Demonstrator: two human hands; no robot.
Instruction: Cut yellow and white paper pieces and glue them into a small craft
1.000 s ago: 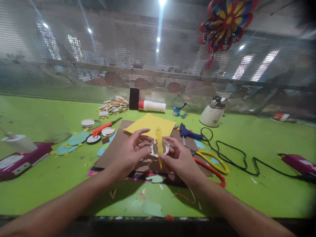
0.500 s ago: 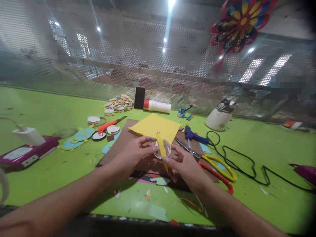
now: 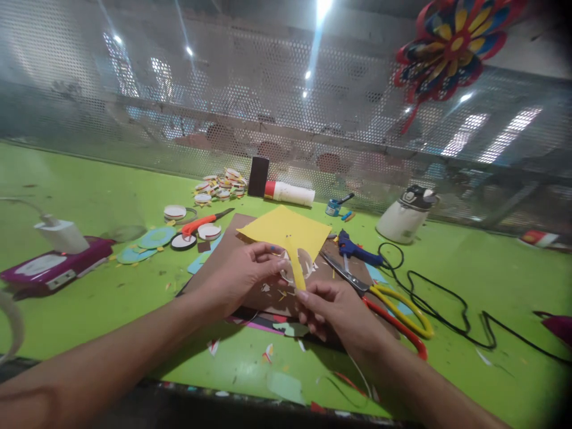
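Note:
My left hand [image 3: 245, 271] pinches the rim of a thin pale ring [image 3: 286, 275] between thumb and fingers. Across the ring runs a narrow yellow paper strip [image 3: 295, 262], and its lower end is gripped by the thumb and fingers of my right hand [image 3: 333, 307]. Behind the strip lies a square sheet of yellow paper [image 3: 283, 225] on a brown board [image 3: 214, 271]. Large scissors [image 3: 379, 298] with yellow and red handles rest just right of my right hand. Small paper scraps are scattered under the ring.
To the right are a blue glue gun [image 3: 360, 250] with a black cord and a white pitcher [image 3: 404, 214]. Orange-handled scissors [image 3: 199, 225], white discs and a purple power strip [image 3: 53, 265] are at left. A phone [image 3: 258, 177] stands at the back by a white roll [image 3: 292, 193].
My right hand has drawn slightly down and away from the ring, with the strip's end in its fingers. My left hand stays at the ring. The whole view has shifted a little.

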